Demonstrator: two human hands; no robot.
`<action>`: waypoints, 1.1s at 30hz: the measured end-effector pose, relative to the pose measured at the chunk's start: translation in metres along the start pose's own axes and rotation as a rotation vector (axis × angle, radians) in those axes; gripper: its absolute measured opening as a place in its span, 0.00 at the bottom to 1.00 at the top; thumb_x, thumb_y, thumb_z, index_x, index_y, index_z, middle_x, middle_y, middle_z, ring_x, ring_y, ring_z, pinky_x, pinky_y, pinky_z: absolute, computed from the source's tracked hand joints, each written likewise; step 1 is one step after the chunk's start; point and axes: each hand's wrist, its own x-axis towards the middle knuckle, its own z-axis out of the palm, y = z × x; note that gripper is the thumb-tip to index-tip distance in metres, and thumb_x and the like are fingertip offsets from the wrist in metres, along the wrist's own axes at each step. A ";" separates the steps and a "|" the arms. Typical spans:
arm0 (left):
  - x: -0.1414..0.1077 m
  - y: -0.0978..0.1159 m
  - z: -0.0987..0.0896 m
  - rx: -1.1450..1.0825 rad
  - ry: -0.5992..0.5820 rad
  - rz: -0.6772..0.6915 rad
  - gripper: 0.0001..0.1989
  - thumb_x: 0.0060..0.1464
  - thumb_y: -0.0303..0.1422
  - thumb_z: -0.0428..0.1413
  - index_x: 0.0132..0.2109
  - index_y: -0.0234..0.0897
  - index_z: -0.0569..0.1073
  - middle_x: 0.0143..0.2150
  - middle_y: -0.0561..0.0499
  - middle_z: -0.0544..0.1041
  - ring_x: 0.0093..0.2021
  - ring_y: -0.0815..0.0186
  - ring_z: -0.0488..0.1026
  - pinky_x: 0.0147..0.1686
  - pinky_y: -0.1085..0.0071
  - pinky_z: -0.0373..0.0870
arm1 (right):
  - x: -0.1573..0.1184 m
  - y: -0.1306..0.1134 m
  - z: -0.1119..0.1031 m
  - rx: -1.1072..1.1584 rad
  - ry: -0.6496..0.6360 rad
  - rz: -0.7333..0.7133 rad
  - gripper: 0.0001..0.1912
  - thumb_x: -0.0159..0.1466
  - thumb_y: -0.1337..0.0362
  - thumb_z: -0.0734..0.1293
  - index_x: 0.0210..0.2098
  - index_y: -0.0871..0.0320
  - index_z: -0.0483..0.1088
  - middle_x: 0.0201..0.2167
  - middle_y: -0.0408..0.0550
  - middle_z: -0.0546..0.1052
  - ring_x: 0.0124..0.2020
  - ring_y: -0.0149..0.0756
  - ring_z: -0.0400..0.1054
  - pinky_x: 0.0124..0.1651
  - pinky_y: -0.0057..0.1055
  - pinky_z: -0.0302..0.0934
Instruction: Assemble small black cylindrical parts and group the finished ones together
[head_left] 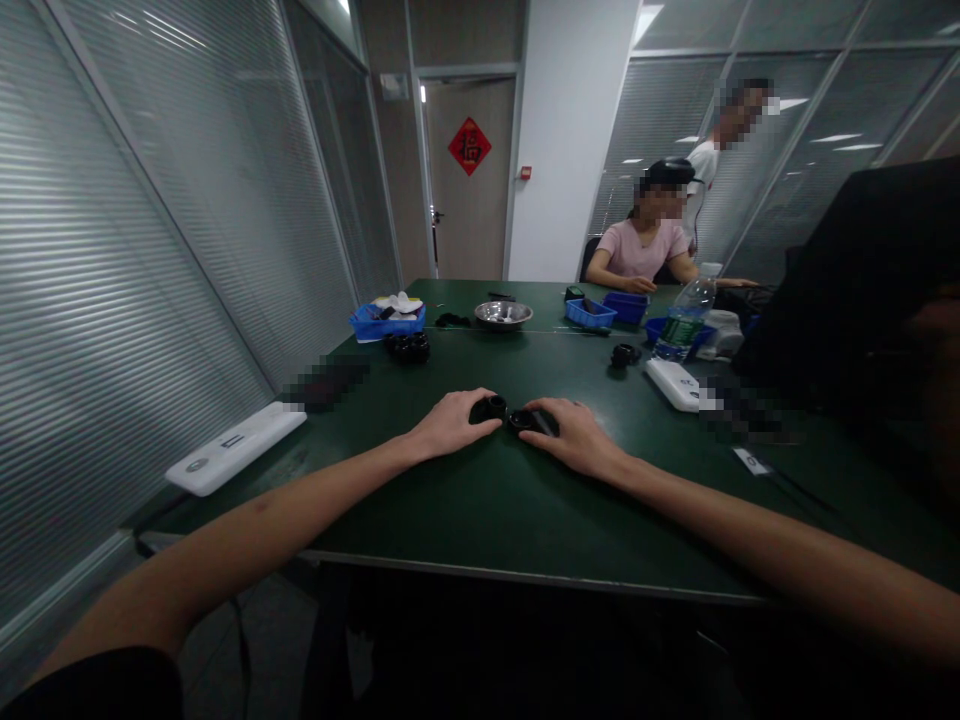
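On the dark green table (480,520), my left hand (456,420) curls its thumb and fingers round a small black round object (493,407). Just to the right, my right hand (566,434) grips a second black round object (520,420) between thumb and fingers. The two objects sit close together near the middle of the table, with a narrow gap between them. Parts of both are hidden by my fingers.
Black objects (407,347) lie by a filled blue basket (388,325); a metal bowl (503,317) stands centrally. At right are another black object (624,355), a blue basket (590,315), a bottle (684,320) and a white device (673,384). Two people are beyond.
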 end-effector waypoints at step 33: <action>0.000 -0.013 0.007 0.151 -0.108 0.069 0.41 0.61 0.60 0.53 0.70 0.36 0.64 0.71 0.38 0.63 0.70 0.48 0.60 0.68 0.53 0.56 | 0.003 -0.007 -0.006 -0.171 -0.004 -0.548 0.29 0.73 0.65 0.60 0.73 0.56 0.55 0.73 0.55 0.59 0.73 0.49 0.53 0.73 0.52 0.55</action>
